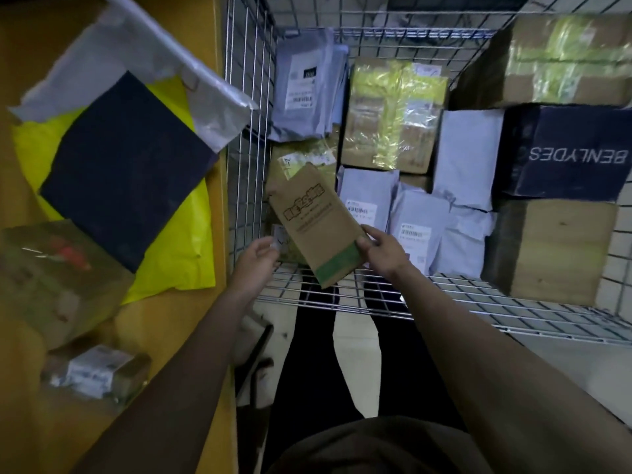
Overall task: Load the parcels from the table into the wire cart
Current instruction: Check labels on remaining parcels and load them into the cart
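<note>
Gripping a flat brown green-banded parcel (pixel 316 224), right hand (pixel 383 249); left hand (pixel 258 256) fingers loose

1. The flat brown cardboard mailer with green print (pixel 316 224) is covering most of a yellow-taped parcel (pixel 307 160) standing behind it in the wire cart (pixel 246 138).
2. The right hand (pixel 381 248) is hiding the mailer's lower right edge.
3. The large brown carton with yellow tape (pixel 561 59) is blurring and running off the right edge.
4. The clear-wrapped bundle (pixel 51 278) on the yellow table (pixel 20 388) is smearing; its contents are escaping me.
5. The labels on the grey plastic mailers (pixel 419 217) are reading too small.
</note>
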